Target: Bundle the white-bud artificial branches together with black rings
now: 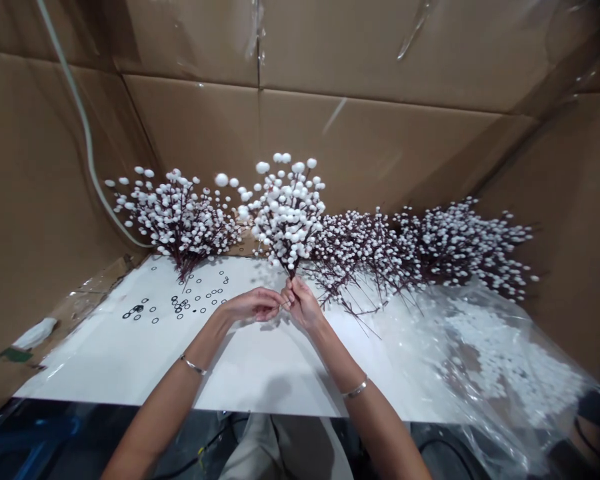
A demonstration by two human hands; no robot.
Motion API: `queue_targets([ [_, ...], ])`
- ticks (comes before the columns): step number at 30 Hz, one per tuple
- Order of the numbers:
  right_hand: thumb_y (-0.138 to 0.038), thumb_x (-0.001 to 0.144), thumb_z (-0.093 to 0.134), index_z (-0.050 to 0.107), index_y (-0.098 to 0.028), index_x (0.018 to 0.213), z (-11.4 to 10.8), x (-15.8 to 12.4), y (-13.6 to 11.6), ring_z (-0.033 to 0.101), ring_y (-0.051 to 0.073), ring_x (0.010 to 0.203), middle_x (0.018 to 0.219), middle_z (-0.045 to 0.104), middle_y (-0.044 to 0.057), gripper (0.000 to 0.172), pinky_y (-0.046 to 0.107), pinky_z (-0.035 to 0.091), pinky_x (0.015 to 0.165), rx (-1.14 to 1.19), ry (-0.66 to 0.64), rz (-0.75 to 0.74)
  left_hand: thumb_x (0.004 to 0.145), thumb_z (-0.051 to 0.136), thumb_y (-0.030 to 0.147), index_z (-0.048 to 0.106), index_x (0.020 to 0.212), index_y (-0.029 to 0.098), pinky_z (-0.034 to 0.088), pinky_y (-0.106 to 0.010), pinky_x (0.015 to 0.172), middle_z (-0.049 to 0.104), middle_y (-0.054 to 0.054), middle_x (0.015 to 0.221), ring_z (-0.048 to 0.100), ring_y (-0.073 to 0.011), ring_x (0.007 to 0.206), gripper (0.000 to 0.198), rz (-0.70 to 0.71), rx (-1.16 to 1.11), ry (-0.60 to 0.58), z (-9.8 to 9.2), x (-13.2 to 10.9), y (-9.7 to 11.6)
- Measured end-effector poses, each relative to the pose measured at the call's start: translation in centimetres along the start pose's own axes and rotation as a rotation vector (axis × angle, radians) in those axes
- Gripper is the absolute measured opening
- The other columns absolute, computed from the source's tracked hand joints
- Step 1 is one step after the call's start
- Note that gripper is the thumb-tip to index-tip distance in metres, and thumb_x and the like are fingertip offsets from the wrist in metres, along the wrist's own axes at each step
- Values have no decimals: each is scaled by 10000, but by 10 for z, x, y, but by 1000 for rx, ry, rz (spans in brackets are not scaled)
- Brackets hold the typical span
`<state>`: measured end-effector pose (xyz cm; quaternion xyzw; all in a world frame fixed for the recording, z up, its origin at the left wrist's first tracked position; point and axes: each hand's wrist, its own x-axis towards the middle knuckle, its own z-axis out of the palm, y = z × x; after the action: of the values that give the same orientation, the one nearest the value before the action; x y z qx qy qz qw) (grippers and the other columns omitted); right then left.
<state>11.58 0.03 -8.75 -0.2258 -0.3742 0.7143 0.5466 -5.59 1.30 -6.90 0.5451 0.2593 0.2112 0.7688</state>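
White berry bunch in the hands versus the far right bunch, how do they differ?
The held berry bunch stands upright in the right hand; the far right bunch leans untouched by the cardboard wall. The held bunch is compact, the far right one wider with smaller-looking berries. Both carry round white berries on dark stems.

We record brown cardboard sheets point(190, 127) lining the back and both sides, with clear tape point(259, 40) over a seam. A white cable point(83, 120) runs down the left wall. The white surface point(105, 373) has a straight front edge, and crumpled clear plastic sheeting point(510, 427) hangs over its right end. Below lies a dim area with black cables point(445, 453); lighting looks even and soft
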Motion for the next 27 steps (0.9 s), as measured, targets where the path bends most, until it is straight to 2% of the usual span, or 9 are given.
queue_targets([
  [3, -547, 734, 764, 504, -203, 725, 1, -3, 6, 304, 79, 450, 509, 374, -76, 431, 225, 248, 434, -13, -30, 13, 750, 752, 410, 752, 1005, 118, 142, -199, 364, 615, -22, 530, 302, -24, 299, 388, -28, 62, -65, -2, -3, -6],
  [6, -537, 750, 760, 523, -193, 733, 1, -4, 9, 300, 65, 438, 510, 401, -78, 418, 212, 244, 434, -8, -40, 34, 765, 744, 453, 760, 1009, 128, 108, -196, 351, 665, -54, 558, 264, -7, 271, 407, 10, 102, -59, 1, -2, -11],
  [12, -546, 720, 779, 528, -196, 743, -3, -4, 9, 320, 68, 428, 516, 401, -82, 431, 209, 264, 407, -3, -9, 38, 672, 807, 476, 762, 786, 103, 117, -201, 345, 605, -40, 434, 257, -28, 295, 392, 105, 145, 127, 16, 7, -14],
  [15, -558, 715, 775, 532, -205, 750, -3, -3, 10, 365, 90, 449, 526, 408, -75, 430, 225, 315, 417, -10, -11, 34, 653, 811, 498, 749, 711, 93, 106, -212, 337, 634, -63, 469, 259, -30, 296, 413, 136, 142, 194, 15, 8, -16],
  [18, -565, 723, 764, 535, -216, 737, -2, -2, 8, 461, 127, 521, 543, 444, -56, 418, 260, 398, 496, -14, -16, -20, 674, 772, 563, 752, 728, 95, 106, -220, 333, 688, -83, 567, 272, -24, 291, 472, 191, 111, 260, 8, 8, -17],
  [20, -583, 735, 746, 544, -219, 721, -3, 0, 7, 511, 150, 598, 562, 481, -39, 417, 286, 443, 590, -55, 14, -82, 722, 734, 562, 762, 794, 106, 124, -218, 340, 728, -88, 680, 295, -16, 305, 463, 241, 116, 336, 4, 7, -16],
  [23, -620, 751, 710, 559, -217, 702, -7, 2, 9, 506, 149, 637, 584, 518, -25, 434, 303, 458, 707, -164, 78, -150, 762, 712, 519, 772, 918, 120, 180, -218, 354, 735, -66, 738, 314, -20, 330, 433, 311, 189, 545, 2, 9, -14],
  [25, -619, 774, 687, 570, -210, 703, -10, 3, 14, 487, 136, 624, 594, 527, -23, 431, 284, 444, 703, -221, 104, -164, 749, 728, 495, 774, 954, 123, 242, -221, 375, 707, -38, 670, 352, -43, 355, 428, 331, 245, 670, 4, 11, -13],
  [27, -603, 798, 670, 583, -200, 710, -11, 3, 20, 471, 122, 601, 606, 538, -19, 422, 257, 416, 635, -261, 111, -160, 734, 745, 466, 782, 915, 125, 327, -226, 426, 681, -23, 616, 434, -80, 419, 388, 339, 289, 731, 7, 13, -14],
])
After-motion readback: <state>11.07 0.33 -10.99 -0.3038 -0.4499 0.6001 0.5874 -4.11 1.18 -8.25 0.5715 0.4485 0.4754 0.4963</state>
